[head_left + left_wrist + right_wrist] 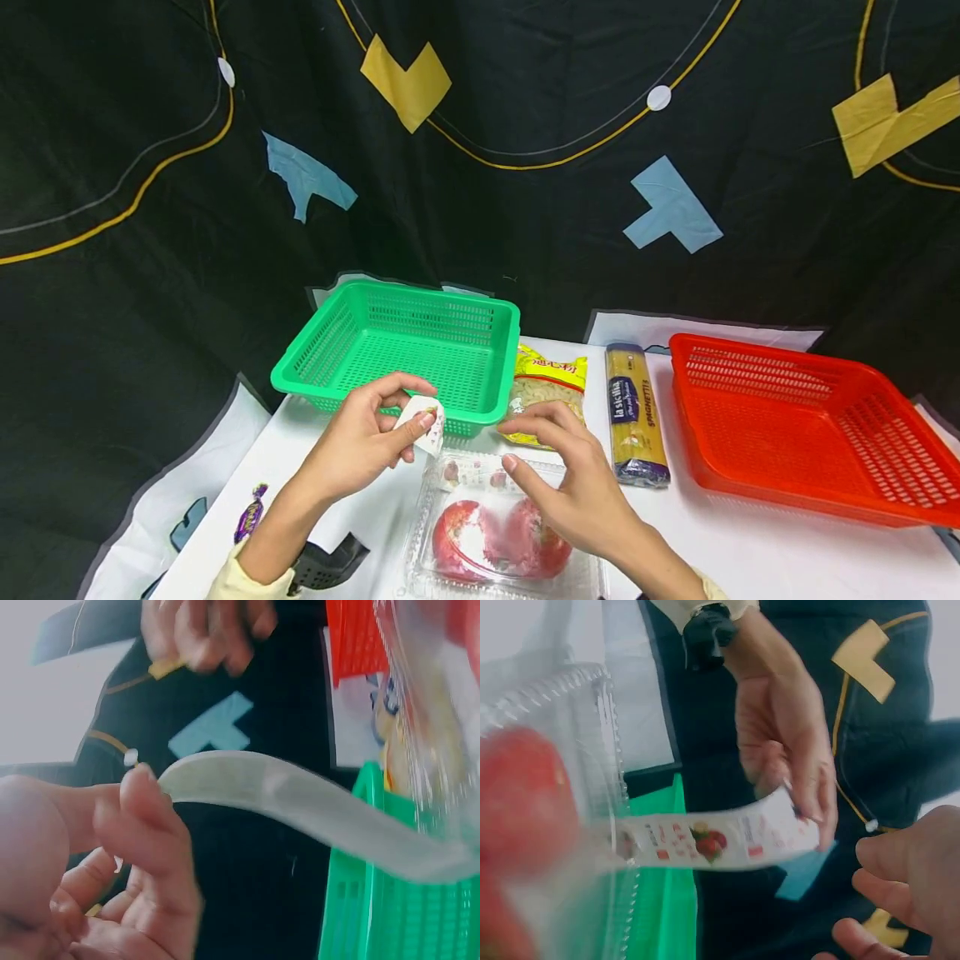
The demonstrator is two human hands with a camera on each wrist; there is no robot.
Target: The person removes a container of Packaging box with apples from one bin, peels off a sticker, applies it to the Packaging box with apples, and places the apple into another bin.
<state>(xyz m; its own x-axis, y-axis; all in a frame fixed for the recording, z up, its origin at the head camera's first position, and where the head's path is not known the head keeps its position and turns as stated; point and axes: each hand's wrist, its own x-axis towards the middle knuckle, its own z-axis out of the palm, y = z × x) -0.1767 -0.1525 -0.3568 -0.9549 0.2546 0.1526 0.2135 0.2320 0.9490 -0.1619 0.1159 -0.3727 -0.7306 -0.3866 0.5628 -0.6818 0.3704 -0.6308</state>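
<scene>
Between its thumb and fingers, my left hand (358, 442) pinches the free end of a white printed label strip (712, 841). In the right wrist view the strip, with red fruit pictured on it, runs curved from that hand to a clear plastic clamshell box (417, 546). Red round fruits (459, 540) sit inside the box. My right hand (566, 483) is over the box's right side, fingers spread and loosely bent with nothing between them. The left wrist view shows the strip's plain pale back (300, 791) bowing away from the left thumb.
Behind the box stands a green basket (498, 367), with a yellow pasta bag (551, 375) beside it. A spaghetti pack (636, 417) lies left of a red basket (750, 467). A purple-wrapped candy (250, 515) lies by the left forearm. A dark curtain (525, 233) hangs behind the table.
</scene>
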